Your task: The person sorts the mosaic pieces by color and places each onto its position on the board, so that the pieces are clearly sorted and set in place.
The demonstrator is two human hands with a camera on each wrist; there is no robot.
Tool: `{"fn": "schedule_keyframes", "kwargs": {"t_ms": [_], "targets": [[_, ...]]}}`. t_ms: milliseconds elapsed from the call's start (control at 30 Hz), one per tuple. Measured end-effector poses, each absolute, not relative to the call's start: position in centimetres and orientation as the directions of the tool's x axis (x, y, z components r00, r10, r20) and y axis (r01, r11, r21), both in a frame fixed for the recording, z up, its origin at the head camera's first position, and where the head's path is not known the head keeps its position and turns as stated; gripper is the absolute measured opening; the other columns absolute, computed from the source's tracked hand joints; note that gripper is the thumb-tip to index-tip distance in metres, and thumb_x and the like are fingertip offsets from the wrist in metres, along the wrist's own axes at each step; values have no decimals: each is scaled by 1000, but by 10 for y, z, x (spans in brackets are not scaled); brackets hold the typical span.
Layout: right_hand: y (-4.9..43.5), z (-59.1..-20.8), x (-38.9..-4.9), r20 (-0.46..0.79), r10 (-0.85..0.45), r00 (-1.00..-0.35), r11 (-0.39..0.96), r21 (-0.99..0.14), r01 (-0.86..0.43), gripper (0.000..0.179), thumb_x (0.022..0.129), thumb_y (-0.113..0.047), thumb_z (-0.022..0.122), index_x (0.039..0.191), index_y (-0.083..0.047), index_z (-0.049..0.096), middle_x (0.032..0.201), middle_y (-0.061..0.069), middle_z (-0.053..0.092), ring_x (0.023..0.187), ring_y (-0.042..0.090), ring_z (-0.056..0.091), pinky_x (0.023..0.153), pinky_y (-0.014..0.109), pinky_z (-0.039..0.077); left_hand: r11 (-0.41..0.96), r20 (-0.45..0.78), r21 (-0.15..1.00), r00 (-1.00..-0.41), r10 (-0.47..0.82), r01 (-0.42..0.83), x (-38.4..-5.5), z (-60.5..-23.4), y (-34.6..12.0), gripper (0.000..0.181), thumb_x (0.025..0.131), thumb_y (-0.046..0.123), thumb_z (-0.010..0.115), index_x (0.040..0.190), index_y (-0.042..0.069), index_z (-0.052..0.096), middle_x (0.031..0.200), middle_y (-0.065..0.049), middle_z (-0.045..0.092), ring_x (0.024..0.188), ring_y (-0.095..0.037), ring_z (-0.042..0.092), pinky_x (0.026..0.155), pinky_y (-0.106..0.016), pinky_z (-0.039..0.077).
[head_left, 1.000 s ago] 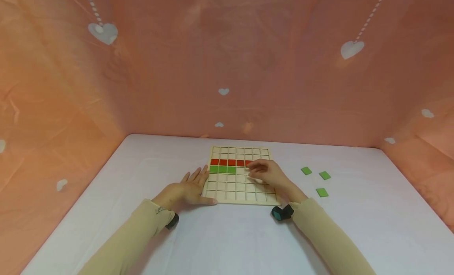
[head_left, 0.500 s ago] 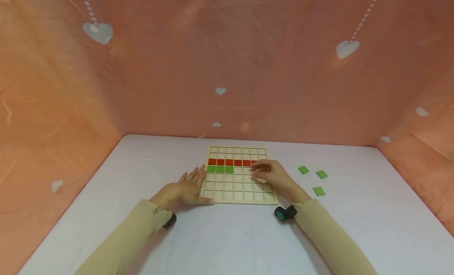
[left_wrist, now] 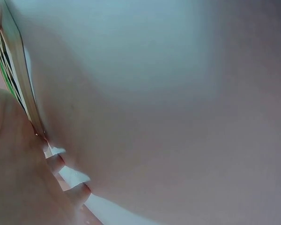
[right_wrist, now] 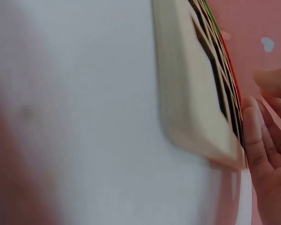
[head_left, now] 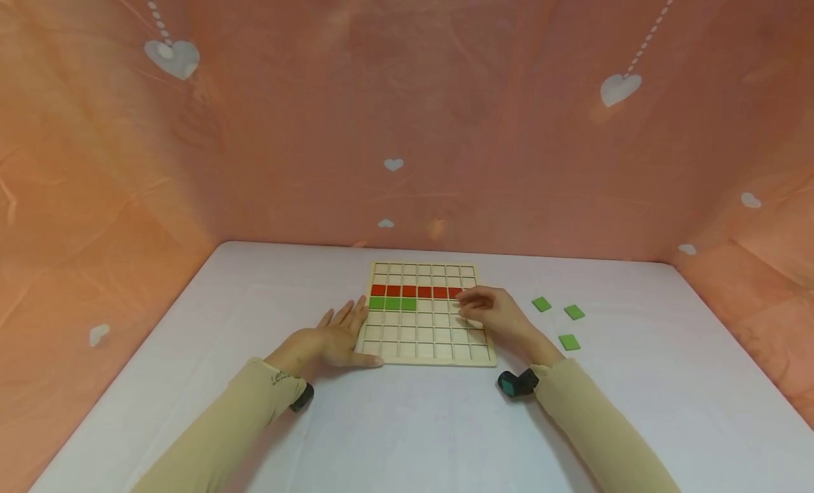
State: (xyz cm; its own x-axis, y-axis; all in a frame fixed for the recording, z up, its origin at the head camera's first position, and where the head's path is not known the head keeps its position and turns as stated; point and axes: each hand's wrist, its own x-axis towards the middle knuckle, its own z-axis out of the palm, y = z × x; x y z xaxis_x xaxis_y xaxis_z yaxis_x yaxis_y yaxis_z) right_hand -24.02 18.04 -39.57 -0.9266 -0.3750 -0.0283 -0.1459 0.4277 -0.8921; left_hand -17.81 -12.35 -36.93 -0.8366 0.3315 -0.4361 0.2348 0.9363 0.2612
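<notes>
A pale wooden grid board (head_left: 424, 343) lies on the table in the head view. A row of red tiles (head_left: 409, 292) runs across it, with three green tiles (head_left: 392, 304) in the row just below, at the left. My left hand (head_left: 337, 341) rests along the board's left edge, fingers spread and thumb at the front corner. Over the board's right side, my right hand (head_left: 499, 316) bends its fingertips close to the right end of the red row. In the right wrist view, thumb and fingers stand apart, no tile showing between them. The right hand hides part of the board's right edge.
To the right of the board, three loose green tiles (head_left: 569, 342) lie on the white tabletop (head_left: 407, 429). A pink cloth with heart shapes (head_left: 407, 111) hangs behind the table and along both sides.
My right hand has slid right along the red row, uncovering more of its red tiles. My left hand stays at the board's edge. The whole head view has shifted slightly.
</notes>
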Motion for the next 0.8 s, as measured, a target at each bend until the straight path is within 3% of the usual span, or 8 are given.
{"fn": "schedule_keyframes", "kwargs": {"t_ms": [367,800], "targets": [[196,-394,-243,-52,-333,-941,501,-856,-130,30,89,-14,67,117,-3,65,111,11,68,93,16,63,82,26,48,938,-445,256,-834,327,232,-178,-370,-124,105,87,63,53,153,-1,3,161,-14,-9,149,-34,-4,119,-54,4],[219,-391,-247,-54,-295,-954,533,-838,-118,34,89,-16,66,120,-1,63,118,19,64,89,15,62,70,27,49,937,-455,262,-827,330,230,-177,-369,-124,105,88,63,53,153,-1,1,161,-13,-11,149,-33,-6,119,-52,2]]}}
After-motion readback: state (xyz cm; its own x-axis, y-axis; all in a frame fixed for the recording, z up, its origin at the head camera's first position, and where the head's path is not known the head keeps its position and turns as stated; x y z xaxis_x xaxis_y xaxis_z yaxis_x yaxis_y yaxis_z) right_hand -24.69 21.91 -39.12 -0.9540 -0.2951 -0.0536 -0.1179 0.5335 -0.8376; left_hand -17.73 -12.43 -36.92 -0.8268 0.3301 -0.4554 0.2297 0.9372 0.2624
